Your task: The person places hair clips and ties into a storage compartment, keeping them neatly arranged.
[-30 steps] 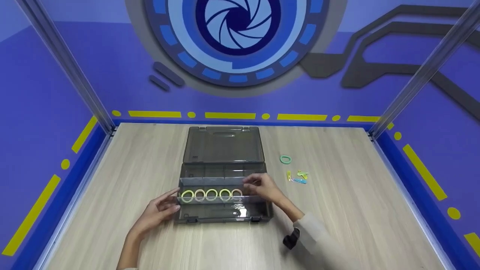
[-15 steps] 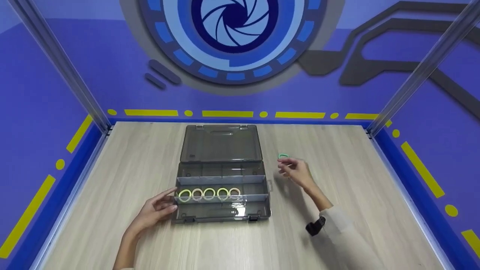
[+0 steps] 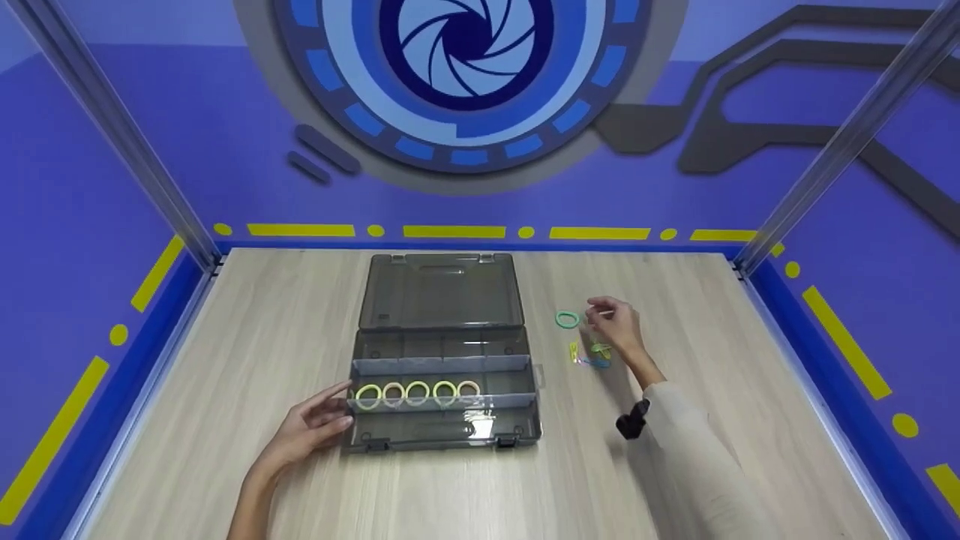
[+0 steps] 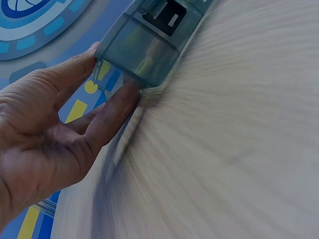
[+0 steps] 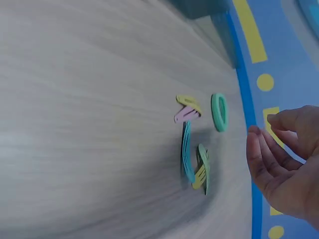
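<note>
A smoky translucent storage box (image 3: pixel 442 442) lies with its lid (image 3: pixel 442 292) laid back. In its middle compartment stands a row of several yellow and pinkish hair ties (image 3: pixel 417 394). My left hand (image 3: pixel 304 431) rests on the box's left end, index finger at the upper edge and thumb lower down. My right hand (image 3: pixel 616 328) hovers over the table, right of a green hair tie (image 3: pixel 567 320), fingers loosely bent and holding nothing. Below it lie snap hair clips: blue (image 5: pixel 187 152), pink (image 5: pixel 186 114), yellow (image 5: pixel 187 101) and green (image 5: pixel 204 162).
Two pale dividers (image 3: pixel 442 365) split the box lengthwise. Dark latches (image 3: pixel 507 442) sit along its front edge. Blue panels (image 3: pixel 480 202) with yellow marks wall in the wooden table (image 3: pixel 450 495) at the back and sides, with metal posts at the back corners.
My right hand has come out of the box's right end and over to the loose clips and green hair tie, then slightly farther right. The left hand stays at the box.
</note>
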A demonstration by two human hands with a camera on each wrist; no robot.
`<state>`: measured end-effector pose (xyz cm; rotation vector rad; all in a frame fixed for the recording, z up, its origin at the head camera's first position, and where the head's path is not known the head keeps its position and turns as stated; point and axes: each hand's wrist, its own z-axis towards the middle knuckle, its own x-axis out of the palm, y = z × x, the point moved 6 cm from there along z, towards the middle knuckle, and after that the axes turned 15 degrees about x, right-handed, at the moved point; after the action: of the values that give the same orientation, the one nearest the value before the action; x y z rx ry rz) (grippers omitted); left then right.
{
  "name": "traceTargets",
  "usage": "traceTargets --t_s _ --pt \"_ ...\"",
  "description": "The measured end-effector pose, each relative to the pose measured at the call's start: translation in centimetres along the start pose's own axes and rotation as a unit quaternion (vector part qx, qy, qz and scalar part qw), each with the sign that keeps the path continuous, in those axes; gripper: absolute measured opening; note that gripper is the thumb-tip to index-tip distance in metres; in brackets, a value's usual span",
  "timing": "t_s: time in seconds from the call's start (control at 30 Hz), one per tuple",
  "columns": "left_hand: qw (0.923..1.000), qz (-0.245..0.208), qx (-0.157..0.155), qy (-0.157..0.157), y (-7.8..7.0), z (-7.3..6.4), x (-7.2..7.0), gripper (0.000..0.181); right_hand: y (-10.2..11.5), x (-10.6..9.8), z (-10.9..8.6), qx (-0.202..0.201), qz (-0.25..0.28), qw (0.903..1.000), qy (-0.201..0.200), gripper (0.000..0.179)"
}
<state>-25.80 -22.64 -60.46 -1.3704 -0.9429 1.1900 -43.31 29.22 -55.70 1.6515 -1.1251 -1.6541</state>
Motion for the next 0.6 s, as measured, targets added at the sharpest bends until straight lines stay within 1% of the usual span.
traceTargets --t_s 0.17,0.3,0.4,0.47,0.6 --pt "1.0 -0.003 0.003 -0.007 0.1 0.0 -0.2 0.07 -0.4 0.4 1.4 0.005 -0.042 0.9988 -0.026 0.026" --pt "1.0 -0.003 0.003 -0.008 0.1 -0.2 -0.3 0.07 -0.9 1.3 1.7 0.009 -0.078 0.9966 -0.026 0.028" --pt "0.9999 -0.007 0.0 -0.007 0.2 -0.2 -0.2 0.07 -1.2 2.0 1.7 0.009 -0.085 0.996 -0.027 0.027" --pt "0.9999 -0.01 -0.003 -0.006 0.2 -0.2 -0.2 0.07 -1.4 2.3 1.6 0.011 -0.085 0.9957 -0.035 0.025" --pt "0.9999 -0.004 -0.009 -0.009 0.3 -0.2 -0.2 0.069 -1.6 2.9 1.7 0.034 -0.096 0.9934 -0.052 0.024"
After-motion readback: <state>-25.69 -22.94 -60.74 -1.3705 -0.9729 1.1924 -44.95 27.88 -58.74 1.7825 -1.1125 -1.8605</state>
